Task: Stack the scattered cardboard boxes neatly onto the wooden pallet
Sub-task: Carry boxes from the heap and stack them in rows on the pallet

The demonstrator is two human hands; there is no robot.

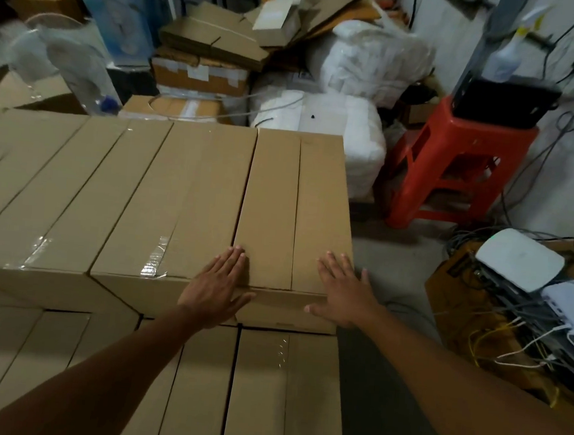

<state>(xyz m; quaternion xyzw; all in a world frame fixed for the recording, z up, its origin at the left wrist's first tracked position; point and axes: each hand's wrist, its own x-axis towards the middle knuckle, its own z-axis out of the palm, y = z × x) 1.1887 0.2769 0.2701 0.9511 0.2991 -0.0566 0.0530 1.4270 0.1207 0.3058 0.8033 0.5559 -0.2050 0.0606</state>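
Several plain brown cardboard boxes fill the left and middle of the head view, packed side by side in two tiers. The rightmost box of the upper tier point(297, 197) lies long-side away from me, flush against its neighbour point(183, 209). My left hand point(216, 285) rests flat with straight fingers on this box's near left corner, over the seam between the two boxes. My right hand point(343, 290) lies flat on its near right corner, thumb on the front face. A lower tier of boxes point(258, 386) sits just below my forearms. The pallet is hidden under the stack.
A red plastic stool point(454, 168) carrying a black case stands right of the stack. White sacks point(351, 85) and flattened cartons pile up behind. A box with routers and tangled cables point(519, 304) sits at the right. A strip of grey floor point(392, 260) runs between.
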